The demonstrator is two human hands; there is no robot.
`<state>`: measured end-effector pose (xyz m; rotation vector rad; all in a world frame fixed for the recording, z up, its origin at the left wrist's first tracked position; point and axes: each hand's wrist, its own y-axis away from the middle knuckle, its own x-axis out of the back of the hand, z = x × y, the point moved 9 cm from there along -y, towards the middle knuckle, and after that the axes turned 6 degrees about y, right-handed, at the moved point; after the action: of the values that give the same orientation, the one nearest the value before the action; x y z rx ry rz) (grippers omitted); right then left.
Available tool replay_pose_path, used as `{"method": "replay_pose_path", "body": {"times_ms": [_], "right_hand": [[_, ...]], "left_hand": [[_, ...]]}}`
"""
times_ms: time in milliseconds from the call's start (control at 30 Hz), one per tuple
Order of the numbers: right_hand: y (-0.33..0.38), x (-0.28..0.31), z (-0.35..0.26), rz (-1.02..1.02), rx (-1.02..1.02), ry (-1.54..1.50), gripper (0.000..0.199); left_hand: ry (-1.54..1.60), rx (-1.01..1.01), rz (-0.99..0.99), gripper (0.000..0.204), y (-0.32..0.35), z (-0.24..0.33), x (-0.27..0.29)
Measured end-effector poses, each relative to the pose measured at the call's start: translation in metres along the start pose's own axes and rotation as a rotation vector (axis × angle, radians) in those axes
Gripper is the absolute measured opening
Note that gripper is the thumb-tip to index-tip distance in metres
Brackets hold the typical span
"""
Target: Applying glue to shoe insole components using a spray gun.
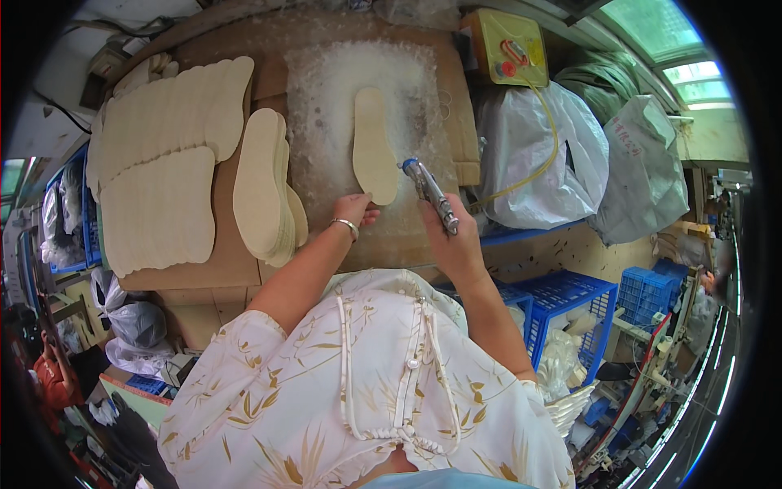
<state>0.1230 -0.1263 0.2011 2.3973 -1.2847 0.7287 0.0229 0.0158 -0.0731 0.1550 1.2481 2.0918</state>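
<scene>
Floral blouse (pixel 366 383) up close, left hand (pixel 355 209) fingers pinned the insole (pixel 374 147) heel while right hand (pixel 454 236) gripped the spray gun (pixel 430 192) just beside it; looked mid-gluing, next pass wanting steady aim.

The insole (pixel 374 147) looked matt and fibrous, the spray gun (pixel 432 196) was glossy metal (blue-tipped), and the tabletop (pixel 244 261) was plain cardboard, perhaps glue-crusted.
</scene>
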Motion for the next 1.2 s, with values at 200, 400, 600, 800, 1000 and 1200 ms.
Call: {"method": "replay_pose_path", "body": {"times_ms": [200, 400, 600, 800, 1000, 1200], "right_hand": [[0.0, -0.003, 0.005, -0.039, -0.006, 0.031, 0.025], [-0.001, 0.0, 0.018, -0.037, -0.141, 0.033, 0.025], [0.006, 0.003, 0.004, -0.015, -0.048, -0.018, 0.025], [0.012, 0.004, 0.002, -0.073, -0.008, 0.012, 0.024], [0.017, 0.005, 0.014, -0.064, -0.12, 0.037, 0.023], [0.018, 0.001, 0.005, -0.071, -0.039, -0.006, 0.022]], "left_hand": [[-0.008, 0.005, 0.003, 0.024, 0.001, 0.0, -0.001], [-0.011, -0.002, 0.015, 0.023, -0.003, -0.001, 0.003], [0.008, -0.002, 0.012, 0.022, -0.001, 0.0, 0.001], [-0.007, 0.002, 0.011, 0.022, -0.001, 0.0, 0.001], [-0.007, 0.0, 0.018, 0.022, 0.0, 0.0, 0.001], [-0.012, 0.01, 0.018, 0.023, 0.003, 0.002, 0.001]]}}
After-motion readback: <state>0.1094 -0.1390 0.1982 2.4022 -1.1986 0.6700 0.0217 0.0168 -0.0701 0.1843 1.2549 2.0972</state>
